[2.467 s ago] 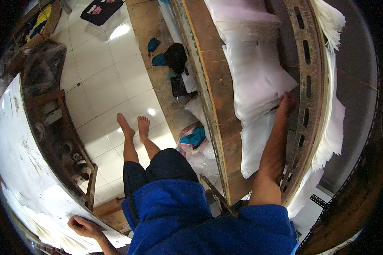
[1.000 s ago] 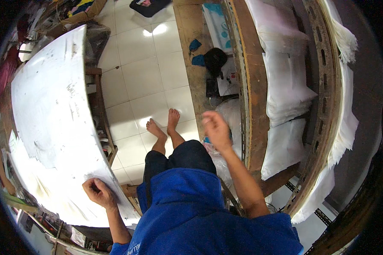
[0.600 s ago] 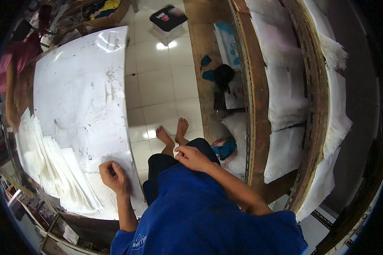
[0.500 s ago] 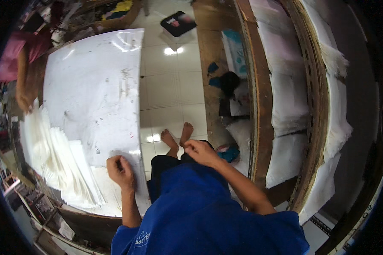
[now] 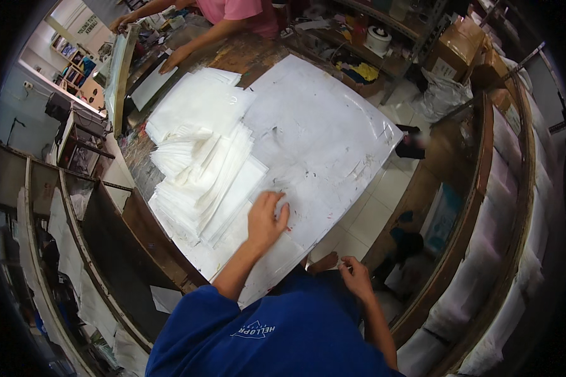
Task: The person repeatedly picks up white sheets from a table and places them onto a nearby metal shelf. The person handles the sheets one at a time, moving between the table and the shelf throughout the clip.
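Observation:
My left hand is above the near part of the white tabletop, its fingers loosely bent and apart from the thumb, with nothing in it. Just beyond and left of it lies a large heap of thin white sheets, fanned out and wavy in the middle, with flatter sheets at its far end. Whether they are cloth or paper I cannot tell. Beside the table's right edge, my right hand hangs near my body with its fingers loosely apart, holding nothing.
Across the table a person in a pink shirt rests a hand on a white sheet beside a tilted frame. Shelves stacked with white sheets run along my right. More wooden shelving stands at left. A carton sits at back right.
My view has swung left toward the table and the person in pink. My left hand has uncurled and reached forward near the sheets. My right hand has lowered to my side.

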A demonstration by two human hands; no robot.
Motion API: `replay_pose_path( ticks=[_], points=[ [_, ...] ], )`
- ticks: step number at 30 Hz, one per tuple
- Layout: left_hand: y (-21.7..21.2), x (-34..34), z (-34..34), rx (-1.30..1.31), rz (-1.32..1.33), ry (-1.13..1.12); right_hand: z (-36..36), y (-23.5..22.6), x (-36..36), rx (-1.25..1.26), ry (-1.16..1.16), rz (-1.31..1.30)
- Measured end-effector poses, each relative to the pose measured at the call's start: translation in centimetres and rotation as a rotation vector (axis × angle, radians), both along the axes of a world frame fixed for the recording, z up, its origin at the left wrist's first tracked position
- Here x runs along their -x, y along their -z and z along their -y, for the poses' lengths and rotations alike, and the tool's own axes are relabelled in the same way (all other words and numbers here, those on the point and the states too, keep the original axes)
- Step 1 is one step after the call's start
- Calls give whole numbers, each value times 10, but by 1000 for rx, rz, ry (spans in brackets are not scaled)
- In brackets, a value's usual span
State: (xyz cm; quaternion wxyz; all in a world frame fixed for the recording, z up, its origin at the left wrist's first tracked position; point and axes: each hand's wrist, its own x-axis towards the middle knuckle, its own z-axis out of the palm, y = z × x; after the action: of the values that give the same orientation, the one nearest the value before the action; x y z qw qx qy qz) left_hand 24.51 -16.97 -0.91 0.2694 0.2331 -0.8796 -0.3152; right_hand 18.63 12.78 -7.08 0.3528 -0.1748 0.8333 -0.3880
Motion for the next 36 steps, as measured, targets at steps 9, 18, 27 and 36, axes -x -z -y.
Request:
replay_pose_path(
  ticks=[9,18,27,36],
  points=[
    [24,97,206,689,506,-274,-23,-9,-10,1,104,-16],
    [64,104,258,706,725,-35,-48,9,-37,6,223,-35],
    [21,64,-8,236,283,434,13,-35,1,380,335,8],
    [2,37,-144,115,334,931,-12,-54,3,381,314,-291]
  ],
)
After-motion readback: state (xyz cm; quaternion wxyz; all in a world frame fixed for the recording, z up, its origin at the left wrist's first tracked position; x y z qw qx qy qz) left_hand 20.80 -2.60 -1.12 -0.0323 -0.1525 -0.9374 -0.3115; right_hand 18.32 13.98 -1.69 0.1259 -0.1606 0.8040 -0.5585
